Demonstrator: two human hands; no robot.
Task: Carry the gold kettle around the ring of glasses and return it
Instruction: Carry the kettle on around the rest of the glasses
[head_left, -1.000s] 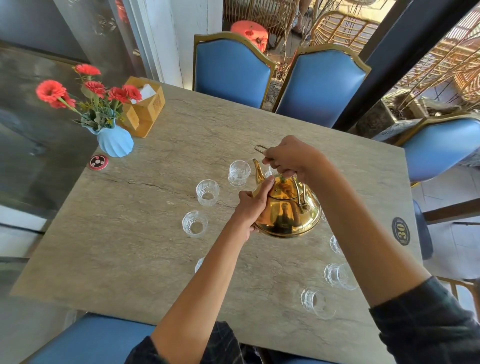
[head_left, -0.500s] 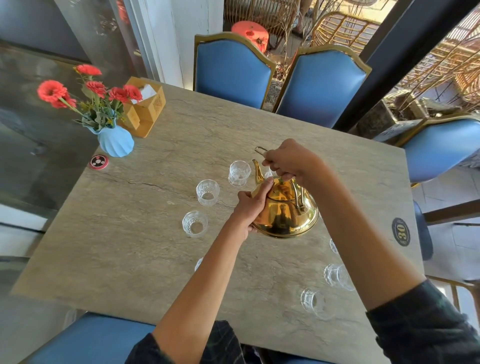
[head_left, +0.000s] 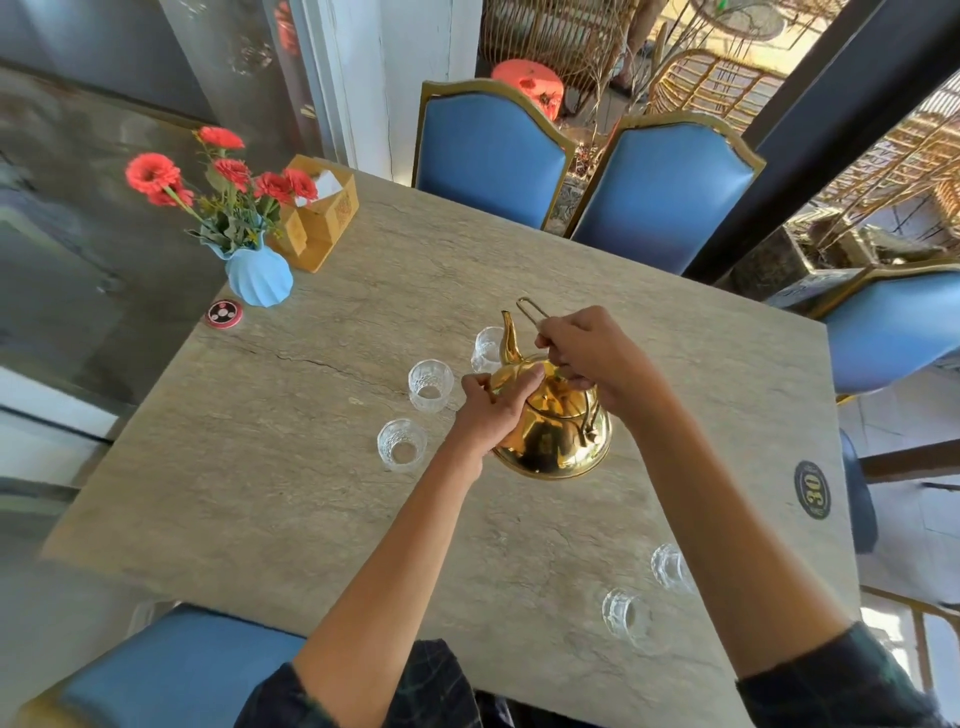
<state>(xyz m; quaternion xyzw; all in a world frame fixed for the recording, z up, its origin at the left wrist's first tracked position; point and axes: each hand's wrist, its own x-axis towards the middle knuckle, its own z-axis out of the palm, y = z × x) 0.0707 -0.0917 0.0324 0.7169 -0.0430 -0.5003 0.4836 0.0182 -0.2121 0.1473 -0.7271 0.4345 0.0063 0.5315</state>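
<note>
Head view, shiny gold metal kettle (head_left: 553, 436) above the grey stone table (head_left: 311, 467), right hand (head_left: 597, 358) gripping its wire handle, left hand (head_left: 493, 410) fingers pressing its lid, spout beside clear cut-glass tumblers (head_left: 430, 385).

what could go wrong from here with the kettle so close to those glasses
1. The gold kettle has its spout right by the far glass; a swing could likely clip and topple it.
2. The left hand only presses the kettle's side while the right hand grips the thin handle, so it might tip.
3. The right forearm passes near two glasses at the table edge and could knock them off.
</note>
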